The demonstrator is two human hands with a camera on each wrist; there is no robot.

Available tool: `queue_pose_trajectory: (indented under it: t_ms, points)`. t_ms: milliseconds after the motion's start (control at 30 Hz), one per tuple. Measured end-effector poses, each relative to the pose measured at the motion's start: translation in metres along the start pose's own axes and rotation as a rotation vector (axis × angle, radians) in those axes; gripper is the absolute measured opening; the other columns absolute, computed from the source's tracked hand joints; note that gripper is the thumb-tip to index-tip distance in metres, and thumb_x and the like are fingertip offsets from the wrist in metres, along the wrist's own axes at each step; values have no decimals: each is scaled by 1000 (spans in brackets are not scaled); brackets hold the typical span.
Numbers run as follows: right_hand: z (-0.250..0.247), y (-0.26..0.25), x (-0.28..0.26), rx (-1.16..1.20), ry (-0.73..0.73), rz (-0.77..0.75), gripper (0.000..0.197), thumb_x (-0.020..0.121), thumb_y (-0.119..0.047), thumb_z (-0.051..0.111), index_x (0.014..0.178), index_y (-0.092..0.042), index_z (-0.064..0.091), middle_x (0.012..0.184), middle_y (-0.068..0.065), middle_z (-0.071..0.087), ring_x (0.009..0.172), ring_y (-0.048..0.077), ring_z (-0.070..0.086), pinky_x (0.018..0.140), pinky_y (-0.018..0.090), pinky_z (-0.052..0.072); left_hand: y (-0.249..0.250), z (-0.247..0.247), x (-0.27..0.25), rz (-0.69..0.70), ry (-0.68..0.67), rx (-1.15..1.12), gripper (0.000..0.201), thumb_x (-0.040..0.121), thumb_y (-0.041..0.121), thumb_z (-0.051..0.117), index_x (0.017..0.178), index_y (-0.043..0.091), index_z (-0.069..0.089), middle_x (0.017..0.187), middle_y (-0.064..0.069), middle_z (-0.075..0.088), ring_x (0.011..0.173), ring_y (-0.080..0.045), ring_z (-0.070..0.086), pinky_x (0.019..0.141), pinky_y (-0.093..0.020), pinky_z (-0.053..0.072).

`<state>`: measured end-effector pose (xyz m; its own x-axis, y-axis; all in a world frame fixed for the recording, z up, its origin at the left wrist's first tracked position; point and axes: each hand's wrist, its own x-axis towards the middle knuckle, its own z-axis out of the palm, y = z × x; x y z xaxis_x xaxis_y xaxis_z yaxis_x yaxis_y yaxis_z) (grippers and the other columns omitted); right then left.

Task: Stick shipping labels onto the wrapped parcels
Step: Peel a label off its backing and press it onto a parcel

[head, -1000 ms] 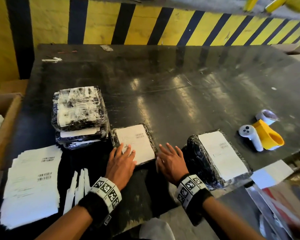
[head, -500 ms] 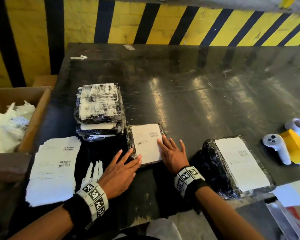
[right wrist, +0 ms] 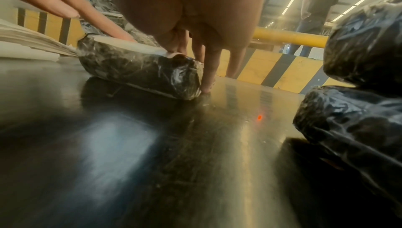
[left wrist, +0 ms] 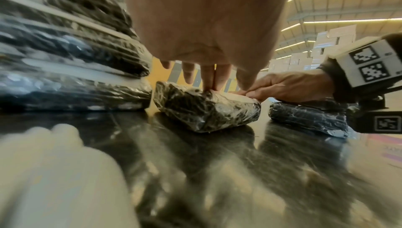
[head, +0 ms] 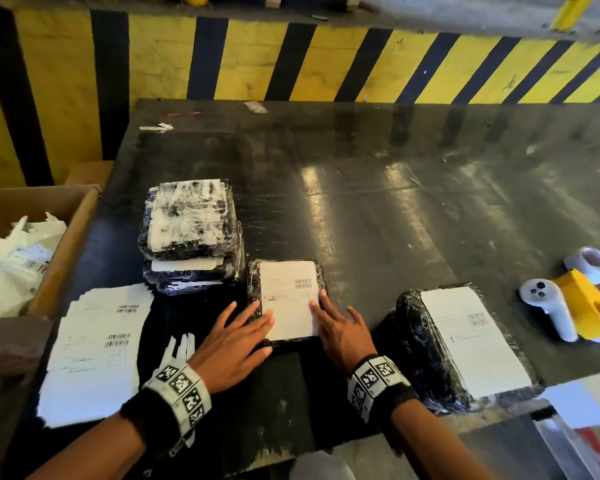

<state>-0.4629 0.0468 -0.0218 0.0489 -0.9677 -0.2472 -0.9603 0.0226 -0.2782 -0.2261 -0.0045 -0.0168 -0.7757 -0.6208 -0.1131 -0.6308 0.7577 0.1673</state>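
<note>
Both hands released, fingers straight. Left hand (head: 234,342) and right hand (head: 342,332) press flat on the label (head: 288,299) of a small black parcel (head: 255,289) near the desk (head: 395,202) front edge, right of the parcel stack (head: 191,233). Label sheets (head: 97,351) lie far left.

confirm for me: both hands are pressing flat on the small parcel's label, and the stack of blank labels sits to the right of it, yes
Not quite. Both hands, left hand and right hand, do press the small parcel, but the head view shows the stack of labels on its left.
</note>
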Motion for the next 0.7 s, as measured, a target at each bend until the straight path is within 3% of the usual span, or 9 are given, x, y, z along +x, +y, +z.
queue_pose_trajectory:
  t_ms: [100, 200, 267, 300, 333, 400, 533, 700]
  points:
    - [0, 2, 0, -16, -11, 1, 57, 96, -28, 35, 148, -21, 14, 159, 3, -2, 137, 16, 35, 116, 44, 9, -10, -4, -3, 19, 81, 78, 51, 96, 47, 24, 122, 23, 60, 131, 10, 58, 134, -19, 40, 107, -37, 14]
    - [-1, 1, -1, -24, -8, -5, 57, 96, -25, 37, 148, -20, 14, 159, 4, -2, 139, 16, 31, 116, 44, 9, -2, -20, 24, 44, 151, 71, 45, 91, 41, 28, 102, 21, 68, 110, 8, 69, 121, -19, 54, 100, -31, 22]
    - [-1, 1, 0, -13, 1, -15, 56, 97, -24, 36, 148, -20, 15, 159, 5, -1, 139, 17, 32, 116, 45, 9, 6, -27, 50, 15, 95, 53, 60, 90, 48, 19, 122, 16, 59, 133, 2, 57, 133, -21, 41, 108, -32, 19]
    - [-2, 2, -1, -9, 3, -13, 55, 97, -25, 36, 148, -20, 15, 159, 4, -1, 138, 17, 33, 116, 45, 10, 9, -26, 61, -8, 49, 48, 71, 87, 53, 10, 136, 15, 45, 147, 2, 40, 141, -20, 25, 114, -34, 12]
    - [-3, 2, -1, -9, 1, -9, 55, 97, -25, 36, 148, -21, 15, 159, 3, -1, 138, 17, 34, 116, 45, 10, 9, -23, 70, -40, -14, 41, 80, 83, 57, 2, 144, 15, 31, 155, 3, 24, 145, -19, 9, 117, -37, 5]
    - [-3, 3, -2, -20, -11, -3, 55, 97, -26, 36, 148, -23, 14, 159, 2, -3, 138, 18, 34, 116, 45, 10, 5, -14, 72, -88, -76, 33, 87, 76, 59, -8, 149, 18, 15, 158, 4, 8, 146, -16, -5, 116, -38, -6]
    - [-4, 4, 0, -21, -26, 7, 56, 97, -27, 36, 148, -24, 13, 159, 0, -5, 138, 18, 33, 116, 45, 9, -9, -5, 53, -130, -26, 7, 83, 78, 58, -8, 149, 20, 14, 157, 7, 11, 145, -10, -5, 112, -32, -13]
    - [-3, 2, 0, -19, -24, 12, 58, 96, -24, 38, 148, -23, 13, 159, 0, -6, 141, 13, 27, 116, 44, 9, -9, -18, 37, -175, -23, -3, 88, 75, 57, -10, 147, 20, 25, 155, 7, 22, 145, -11, 7, 116, -32, -1]
